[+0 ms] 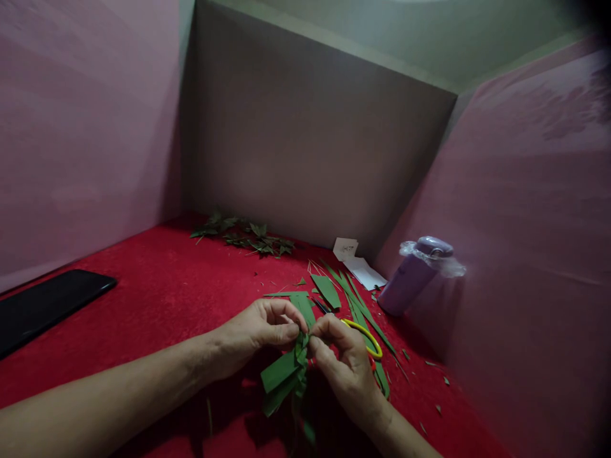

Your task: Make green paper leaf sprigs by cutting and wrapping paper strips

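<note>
Left hand (267,326): your fingers pinch the green leaf bundle (279,372).
Right hand (346,364): you pinch the same bundle.
Scissors (375,341): partly behind your right hand.

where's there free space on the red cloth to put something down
The widest bare patch of red cloth lies between the black phone, the leafy sprigs and the left forearm. A narrower one, dotted with scraps, runs between the right hand and the right wall. Crowded: the leaf bundle in the hands, and just beyond, scissors, leaf strips, papers and bottle.
</note>
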{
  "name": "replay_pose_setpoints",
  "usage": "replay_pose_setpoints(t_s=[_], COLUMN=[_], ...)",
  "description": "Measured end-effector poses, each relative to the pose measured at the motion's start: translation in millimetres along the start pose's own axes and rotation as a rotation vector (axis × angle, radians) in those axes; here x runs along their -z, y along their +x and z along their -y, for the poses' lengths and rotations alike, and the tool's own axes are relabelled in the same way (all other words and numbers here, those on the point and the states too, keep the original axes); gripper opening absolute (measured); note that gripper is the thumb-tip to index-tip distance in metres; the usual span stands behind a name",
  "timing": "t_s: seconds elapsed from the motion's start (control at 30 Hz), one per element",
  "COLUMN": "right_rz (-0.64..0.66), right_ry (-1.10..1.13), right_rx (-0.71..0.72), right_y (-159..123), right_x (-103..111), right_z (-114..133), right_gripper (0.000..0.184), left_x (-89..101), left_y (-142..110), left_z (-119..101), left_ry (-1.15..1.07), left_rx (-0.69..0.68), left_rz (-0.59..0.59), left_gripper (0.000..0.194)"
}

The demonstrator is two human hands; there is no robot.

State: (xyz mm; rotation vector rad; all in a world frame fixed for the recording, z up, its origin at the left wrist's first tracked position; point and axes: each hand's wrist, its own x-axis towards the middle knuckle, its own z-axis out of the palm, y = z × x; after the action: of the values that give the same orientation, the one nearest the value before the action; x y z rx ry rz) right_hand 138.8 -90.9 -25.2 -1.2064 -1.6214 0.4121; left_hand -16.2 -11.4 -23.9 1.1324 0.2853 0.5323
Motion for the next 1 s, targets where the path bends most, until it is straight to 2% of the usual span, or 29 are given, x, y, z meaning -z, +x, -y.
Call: replay_pose_setpoints(t_s=[0.23, 0.43, 0.57, 0.87, 1.0], right_rz=[0.009, 0.051, 0.035, 0.01, 0.028], right_ry=[-0.005, 0.018, 0.021, 0.088, 0.075], right_rx=[-0.003, -0.026, -0.023, -0.074, -0.083], right_y=[-1.2, -0.6, 0.6, -0.7, -1.6], right_x=[0.6, -0.4, -0.3, 1.1, 1.1], right_z=[-3.2, -1.9, -1.7, 0.5, 0.2], right_gripper=[0.016, 0.017, 0.018, 0.018, 0.017], left_x=[-0.4, -2.6, -2.0, -2.2, -1.5], left_y=[0.0, 0.7, 1.4, -1.8, -1.5], left_z=[-3.6, -6.6, -5.8, -3.0, -1.6], left_ry=[0.078, 0.136, 0.158, 0.094, 0.076], left_rx=[-0.002, -0.022, -0.035, -0.02, -0.021], left_rz=[-0.063, -0.088, -0.095, -0.005, -0.011], left_gripper=[0.018, 0.022, 0.022, 0.019, 0.016])
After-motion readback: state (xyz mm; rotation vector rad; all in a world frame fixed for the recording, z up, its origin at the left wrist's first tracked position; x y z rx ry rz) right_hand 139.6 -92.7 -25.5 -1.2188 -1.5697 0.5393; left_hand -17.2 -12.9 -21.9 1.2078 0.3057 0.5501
